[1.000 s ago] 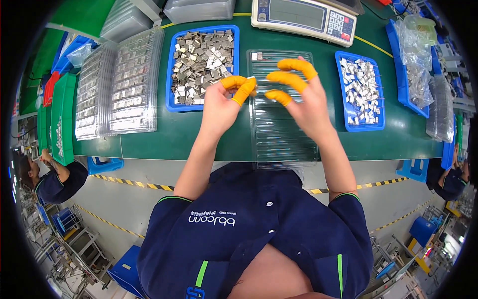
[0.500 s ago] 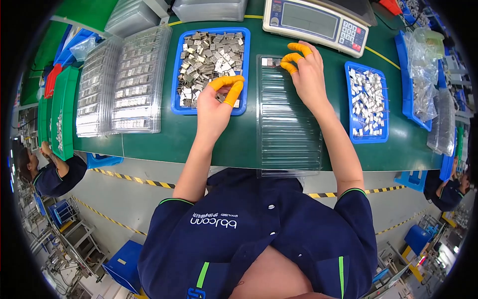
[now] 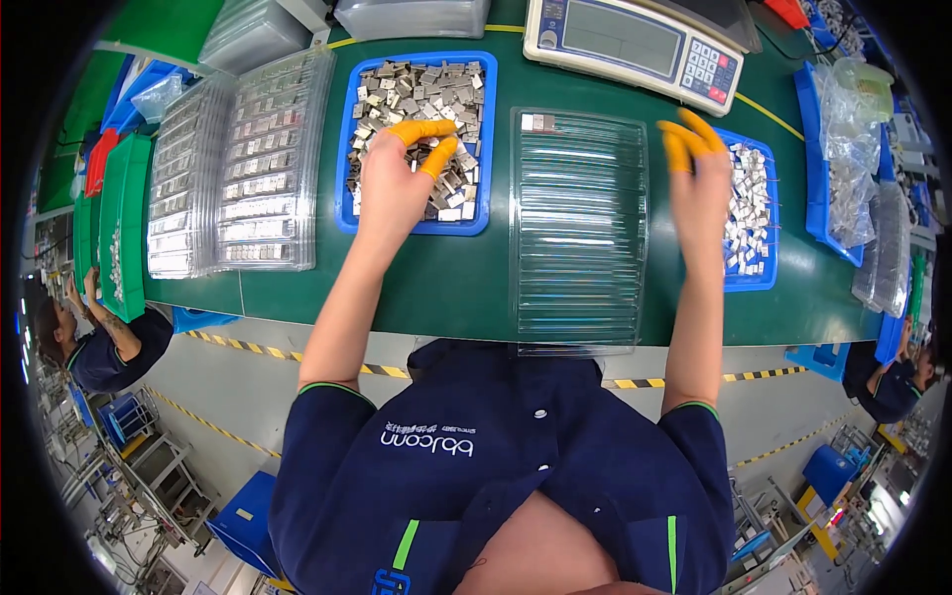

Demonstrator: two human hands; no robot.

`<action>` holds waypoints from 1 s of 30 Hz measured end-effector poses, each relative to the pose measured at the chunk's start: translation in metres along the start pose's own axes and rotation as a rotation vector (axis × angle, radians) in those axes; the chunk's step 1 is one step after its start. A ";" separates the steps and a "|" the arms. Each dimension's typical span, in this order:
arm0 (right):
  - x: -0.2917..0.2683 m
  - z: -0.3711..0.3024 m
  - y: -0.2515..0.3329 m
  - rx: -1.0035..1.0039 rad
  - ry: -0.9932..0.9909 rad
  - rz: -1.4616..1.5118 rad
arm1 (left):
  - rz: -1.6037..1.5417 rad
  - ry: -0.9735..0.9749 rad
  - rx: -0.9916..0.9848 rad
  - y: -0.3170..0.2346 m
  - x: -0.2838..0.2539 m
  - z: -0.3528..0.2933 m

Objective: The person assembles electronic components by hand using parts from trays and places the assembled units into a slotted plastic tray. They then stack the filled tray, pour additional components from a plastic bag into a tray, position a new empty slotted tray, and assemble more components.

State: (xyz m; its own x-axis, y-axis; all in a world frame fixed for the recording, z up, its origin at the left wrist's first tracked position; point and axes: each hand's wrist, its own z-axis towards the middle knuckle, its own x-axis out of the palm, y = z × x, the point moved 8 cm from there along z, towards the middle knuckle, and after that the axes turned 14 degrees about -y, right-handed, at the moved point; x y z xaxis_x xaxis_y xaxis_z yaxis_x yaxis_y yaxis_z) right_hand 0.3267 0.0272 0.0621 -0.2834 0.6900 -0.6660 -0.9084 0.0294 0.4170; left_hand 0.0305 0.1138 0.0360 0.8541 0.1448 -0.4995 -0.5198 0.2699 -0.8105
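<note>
Yellow finger covers sit on the fingers of both my hands. My left hand [image 3: 392, 183] is over a blue tray [image 3: 342, 188] heaped with small metal pieces [image 3: 426, 84]; its thumb and finger are apart, and nothing shows between them. At the near-left edge of a smaller blue tray [image 3: 751, 286] of white pieces [image 3: 746, 213] is my right hand [image 3: 702, 174], fingers spread, nothing visible in it. Between my hands lies a clear ribbed plastic tray [image 3: 580, 238], with a few small pieces [image 3: 538, 122] in its far left slot.
Filled clear trays [image 3: 268, 178] are stacked at left beside a green bin [image 3: 124, 228]. A weighing scale [image 3: 625, 45] stands at the back. Farther right, a blue tray [image 3: 818, 188] holds plastic bags [image 3: 848, 129]. Co-workers [image 3: 114, 342] sit at both sides.
My left hand has moved left over the heaped metal pieces. My right hand has left the far end of the clear tray and moved right to the tray of white pieces.
</note>
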 end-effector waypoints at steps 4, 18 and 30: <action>-0.046 -0.023 -0.066 0.253 0.054 -0.324 | 0.265 0.014 0.211 -0.013 0.013 0.022; -0.070 -0.047 -0.105 0.546 0.056 -0.353 | 0.244 0.021 0.289 -0.017 0.024 0.021; -0.099 -0.059 -0.112 0.561 -0.125 -0.151 | -0.562 -0.165 -0.054 -0.019 -0.002 -0.001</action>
State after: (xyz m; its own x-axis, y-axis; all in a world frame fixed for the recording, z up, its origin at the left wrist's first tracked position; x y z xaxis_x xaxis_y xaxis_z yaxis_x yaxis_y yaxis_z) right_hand 0.4385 -0.0872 0.0450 -0.0942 0.7271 -0.6800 -0.6247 0.4887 0.6090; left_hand 0.0382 0.1074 0.0518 0.9881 0.1409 0.0618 0.0169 0.3002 -0.9537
